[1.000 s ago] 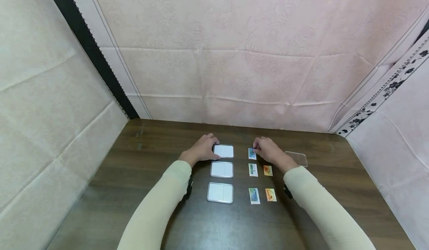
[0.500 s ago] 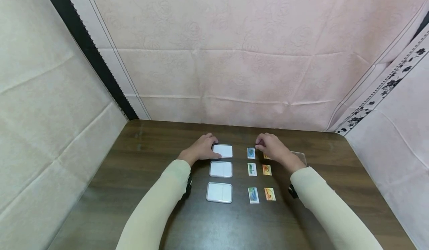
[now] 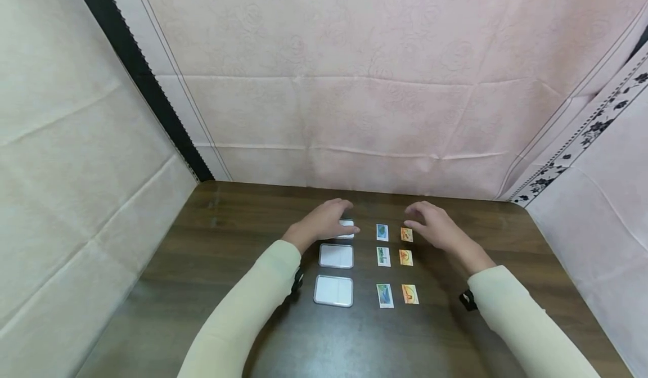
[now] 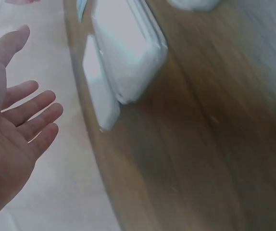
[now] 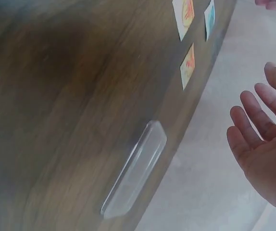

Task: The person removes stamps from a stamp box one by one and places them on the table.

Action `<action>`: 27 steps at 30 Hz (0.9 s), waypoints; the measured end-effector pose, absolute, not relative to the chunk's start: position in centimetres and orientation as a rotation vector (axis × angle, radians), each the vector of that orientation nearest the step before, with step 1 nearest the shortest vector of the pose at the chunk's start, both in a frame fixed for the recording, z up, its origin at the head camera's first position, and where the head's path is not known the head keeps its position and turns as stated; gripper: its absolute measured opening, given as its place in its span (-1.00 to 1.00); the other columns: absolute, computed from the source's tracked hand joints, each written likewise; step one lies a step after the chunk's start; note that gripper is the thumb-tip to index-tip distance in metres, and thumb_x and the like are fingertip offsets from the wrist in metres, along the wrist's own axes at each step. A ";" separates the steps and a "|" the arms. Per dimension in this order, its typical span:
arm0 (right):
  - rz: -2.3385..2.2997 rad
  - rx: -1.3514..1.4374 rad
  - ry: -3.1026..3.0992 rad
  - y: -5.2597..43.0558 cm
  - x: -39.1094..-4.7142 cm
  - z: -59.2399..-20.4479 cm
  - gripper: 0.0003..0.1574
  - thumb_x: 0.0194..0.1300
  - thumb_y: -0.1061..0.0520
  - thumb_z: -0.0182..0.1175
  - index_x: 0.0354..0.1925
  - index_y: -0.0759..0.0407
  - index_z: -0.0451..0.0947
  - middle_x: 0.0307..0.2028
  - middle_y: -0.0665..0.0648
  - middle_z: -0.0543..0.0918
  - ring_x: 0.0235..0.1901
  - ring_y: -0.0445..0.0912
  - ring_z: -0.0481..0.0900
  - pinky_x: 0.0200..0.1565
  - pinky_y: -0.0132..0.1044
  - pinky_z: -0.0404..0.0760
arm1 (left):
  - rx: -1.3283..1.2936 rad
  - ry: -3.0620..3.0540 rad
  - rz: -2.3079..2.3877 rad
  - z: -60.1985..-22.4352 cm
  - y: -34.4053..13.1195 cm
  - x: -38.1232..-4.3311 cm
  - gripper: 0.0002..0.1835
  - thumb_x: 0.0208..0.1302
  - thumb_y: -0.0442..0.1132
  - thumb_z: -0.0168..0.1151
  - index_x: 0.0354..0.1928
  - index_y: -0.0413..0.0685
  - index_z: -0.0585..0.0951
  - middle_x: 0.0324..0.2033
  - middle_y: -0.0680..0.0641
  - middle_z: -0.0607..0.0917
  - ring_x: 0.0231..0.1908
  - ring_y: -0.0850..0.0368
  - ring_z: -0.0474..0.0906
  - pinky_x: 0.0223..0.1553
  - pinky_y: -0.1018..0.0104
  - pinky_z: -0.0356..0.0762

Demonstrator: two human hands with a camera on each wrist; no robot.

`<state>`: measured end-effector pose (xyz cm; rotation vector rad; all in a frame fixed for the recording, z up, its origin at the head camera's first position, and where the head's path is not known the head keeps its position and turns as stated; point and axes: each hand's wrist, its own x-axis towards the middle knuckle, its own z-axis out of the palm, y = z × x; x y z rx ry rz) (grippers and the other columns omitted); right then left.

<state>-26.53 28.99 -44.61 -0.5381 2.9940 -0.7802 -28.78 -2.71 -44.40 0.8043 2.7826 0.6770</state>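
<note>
Over the farthest of three flat white cases [image 3: 347, 229], my left hand [image 3: 324, 220] hovers with its fingers spread and partly covers it. The left wrist view shows that palm [image 4: 13, 139] bare, apart from the cases. Nearer me lie the middle case [image 3: 336, 256] and the nearest case [image 3: 333, 291]. My right hand [image 3: 435, 226] hangs, fingers relaxed and holding nothing, just right of the far orange picture card [image 3: 406, 235]. Beside that card lies a blue picture card [image 3: 382, 232].
Two more rows hold blue-green cards [image 3: 383, 257] and orange cards [image 3: 405, 257], the nearest pair being a blue card [image 3: 385, 296] and an orange card [image 3: 410, 294]. A clear plastic lid [image 5: 135, 173] lies near the table's far edge. Patterned cloth [image 3: 354, 113] hangs behind the table [image 3: 228, 310].
My right hand left the far blue card, set down an orange card beside it, and drew back to the right. My left hand let go of the far case and rose over it.
</note>
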 end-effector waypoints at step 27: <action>-0.694 -0.465 3.055 36.9 -22.6 -44.5 -0.15 0.28 0.00 0.47 0.39 0.28 0.40 0.36 0.41 0.44 0.36 0.37 0.37 0.27 0.35 0.36 | 1.043 2.805 0.510 -44.4 8.1 -27.7 -0.20 0.33 0.23 0.34 0.46 -0.05 0.43 0.40 -0.03 0.52 0.42 0.06 0.41 0.41 0.19 0.39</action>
